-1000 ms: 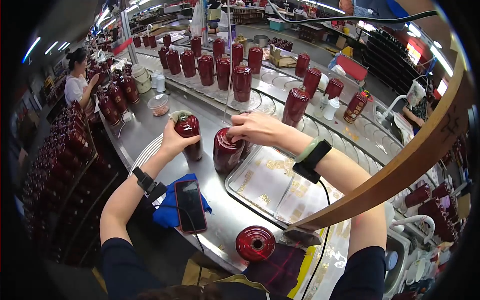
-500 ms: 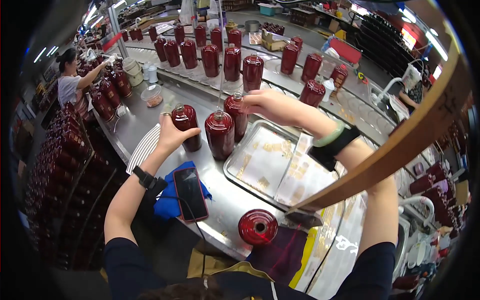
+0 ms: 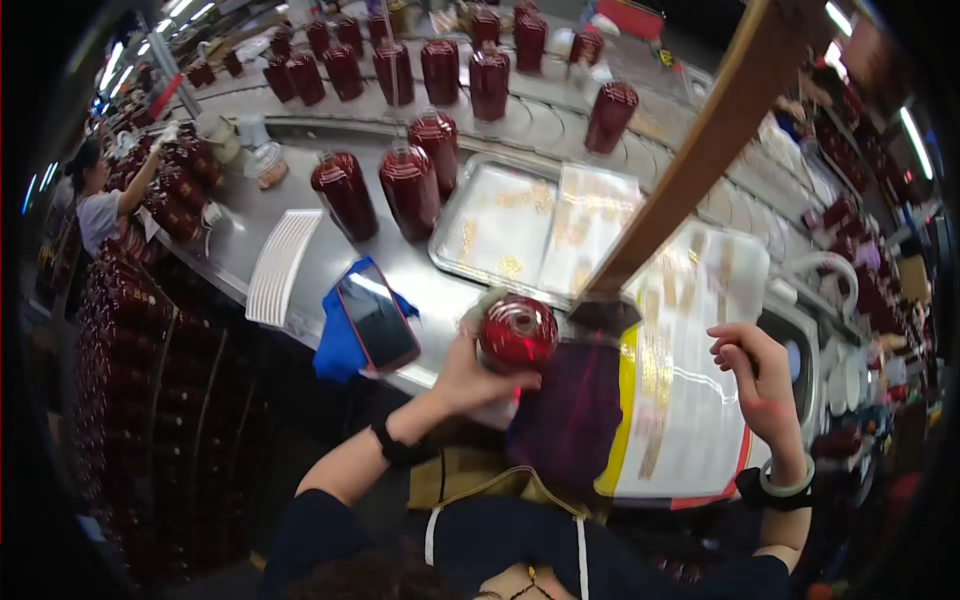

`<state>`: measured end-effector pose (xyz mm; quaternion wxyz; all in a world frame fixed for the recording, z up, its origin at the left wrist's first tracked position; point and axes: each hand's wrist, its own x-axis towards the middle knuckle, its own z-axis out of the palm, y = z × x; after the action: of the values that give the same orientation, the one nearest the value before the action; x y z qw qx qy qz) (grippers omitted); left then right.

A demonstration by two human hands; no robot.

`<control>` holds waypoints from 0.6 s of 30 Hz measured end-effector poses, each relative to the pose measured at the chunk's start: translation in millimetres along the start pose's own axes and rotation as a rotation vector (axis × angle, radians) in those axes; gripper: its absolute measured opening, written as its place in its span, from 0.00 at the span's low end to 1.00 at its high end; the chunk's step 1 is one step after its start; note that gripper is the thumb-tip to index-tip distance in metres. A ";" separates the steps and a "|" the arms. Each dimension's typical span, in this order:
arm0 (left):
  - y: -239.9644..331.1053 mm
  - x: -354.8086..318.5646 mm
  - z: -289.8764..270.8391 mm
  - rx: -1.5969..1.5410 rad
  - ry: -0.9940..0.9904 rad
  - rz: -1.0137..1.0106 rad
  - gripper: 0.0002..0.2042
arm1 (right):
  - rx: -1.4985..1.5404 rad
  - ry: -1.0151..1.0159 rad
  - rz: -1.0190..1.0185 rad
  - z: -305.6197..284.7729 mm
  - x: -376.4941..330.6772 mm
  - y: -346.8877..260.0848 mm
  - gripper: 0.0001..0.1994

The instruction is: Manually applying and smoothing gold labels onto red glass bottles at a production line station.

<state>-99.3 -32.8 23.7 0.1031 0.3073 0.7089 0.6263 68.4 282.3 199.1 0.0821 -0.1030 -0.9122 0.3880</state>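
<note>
My left hand [image 3: 472,378] is wrapped round the near side of a glossy dark red glass bottle [image 3: 518,330]. The bottle's open mouth faces up at me, at the front edge of the metal table. Over the right end of white sheets with gold decals [image 3: 690,390], my right hand [image 3: 760,375] hangs with loosely bent fingers, apart from the bottle. Nothing shows in it. Three more red bottles [image 3: 408,195] stand together beyond, left of a metal tray [image 3: 450,262] holding gold decal pieces.
A phone [image 3: 378,318] lies on a blue cloth [image 3: 335,350] beside a white slatted strip [image 3: 283,268]. A wooden bar [image 3: 690,150] slants across the table. Red bottles line the conveyor [image 3: 550,120]. A co-worker [image 3: 105,200] is at far left; a sink [image 3: 800,335] is at right.
My left hand has left the far bottle and come nearer to grasp the front one. My right hand has withdrawn from the far bottles toward the lower right. The view has shifted.
</note>
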 end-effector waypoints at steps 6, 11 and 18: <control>17.3 14.3 21.6 -0.551 0.060 -0.119 0.30 | 0.208 0.050 0.056 43.2 -82.4 -5.1 0.11; 34.7 -3.5 55.0 -0.888 -0.151 -0.455 0.35 | 0.432 0.082 0.107 112.7 -91.8 8.5 0.21; 37.7 -17.5 103.0 -0.775 -0.122 -0.617 0.31 | 0.183 0.118 -0.148 166.3 -99.0 2.1 0.64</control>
<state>-19.2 43.2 35.4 0.4317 0.0586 0.4744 0.7649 126.0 143.9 76.7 0.1730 -0.0502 -0.8716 0.4560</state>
